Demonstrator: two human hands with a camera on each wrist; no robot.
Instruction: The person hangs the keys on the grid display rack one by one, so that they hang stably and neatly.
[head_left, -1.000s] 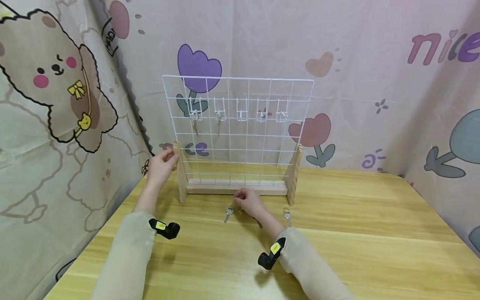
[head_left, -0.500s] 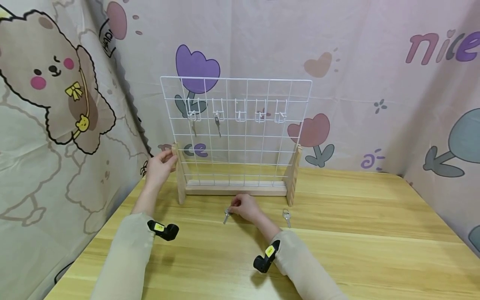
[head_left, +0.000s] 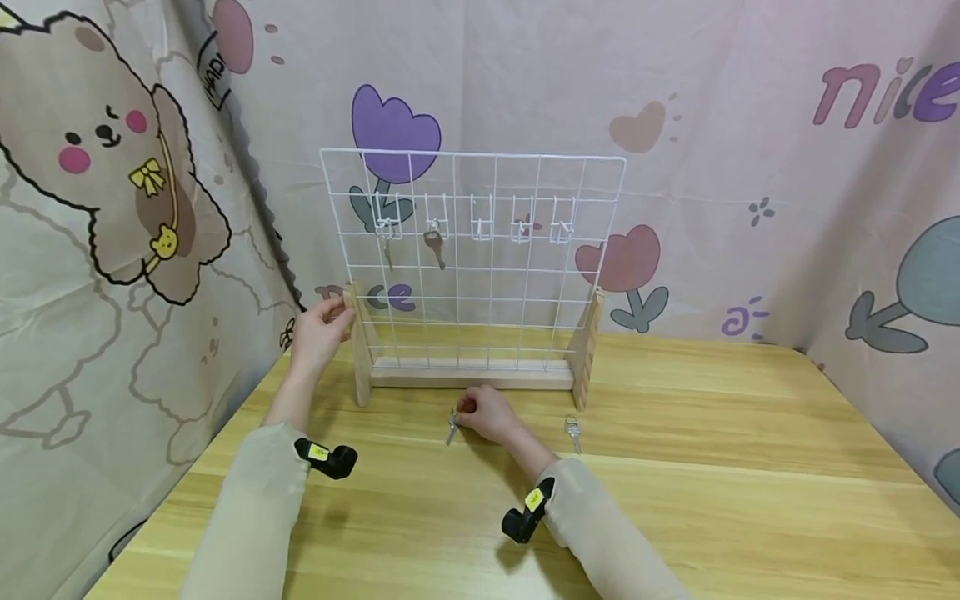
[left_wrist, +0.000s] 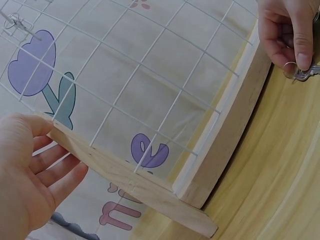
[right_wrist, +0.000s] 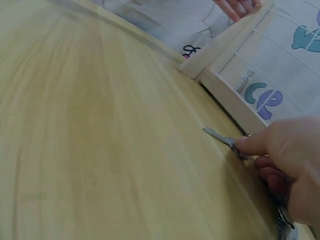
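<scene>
A white wire grid rack stands on the table with wooden side posts and a wooden base. My left hand holds the top of its left post, thumb on one side and fingers on the other. In front of the base, my right hand pinches a silver key by its head, close over the table. Its blade points away from the thumb, and a thin ring shows at the fingertips in the left wrist view. Two keys hang from hooks on the grid, a dark one and a thinner-looking one.
Another silver key with a ring lies on the table to the right. One more key shows below my right hand in the right wrist view. Further white hooks line the grid. Printed cloth hangs behind.
My right hand has moved slightly left and toward me, from beside the key to pinching its head. The dark hanging key has turned on its hook. My left hand stays on the post.
</scene>
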